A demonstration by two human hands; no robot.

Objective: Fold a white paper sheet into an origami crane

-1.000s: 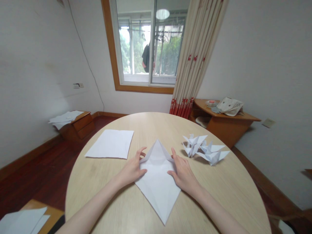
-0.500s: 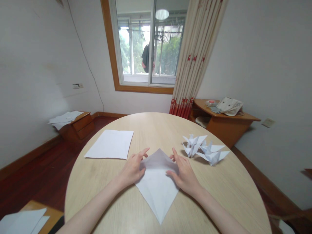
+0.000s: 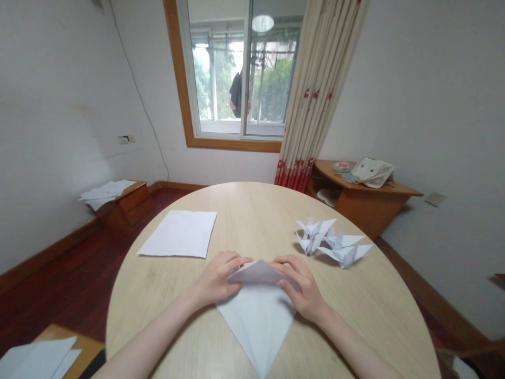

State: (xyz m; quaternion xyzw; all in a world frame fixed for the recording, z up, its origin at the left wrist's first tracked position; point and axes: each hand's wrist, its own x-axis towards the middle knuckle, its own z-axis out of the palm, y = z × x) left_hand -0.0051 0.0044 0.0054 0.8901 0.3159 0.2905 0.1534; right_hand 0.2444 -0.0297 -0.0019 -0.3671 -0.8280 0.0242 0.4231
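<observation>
A head-worn camera looks down on a round, pale wood worktop. At 6 o'clock, closest to the viewer, lies a white folded paper, kite-shaped, its long point aimed toward the viewer. Its far tip is bent over toward the viewer as a raised flap.

The left hand lies curled on the flap's left end, fingers bent down onto the paper and pinning it flat rather than gripping it. The right hand does the same on the right end, fingers curled over the fold, holding nothing else. Both forearms reach in from the near edge.

At 2 o'clock from the hands, well apart, sits a cluster of finished paper cranes. At 10 o'clock lies a flat blank paper sheet.

Risks, as judgements: the flap is not yet creased flat, so uneven pressure from the two hands could set the crease crooked and leave the model lopsided. The smooth worktop could let the whole paper slide or swivel under the push, shifting the layers out of line. Pressing hard at the thick ends could wrinkle or tear the paper there. A wide sweep of the right forearm could knock the cranes.
</observation>
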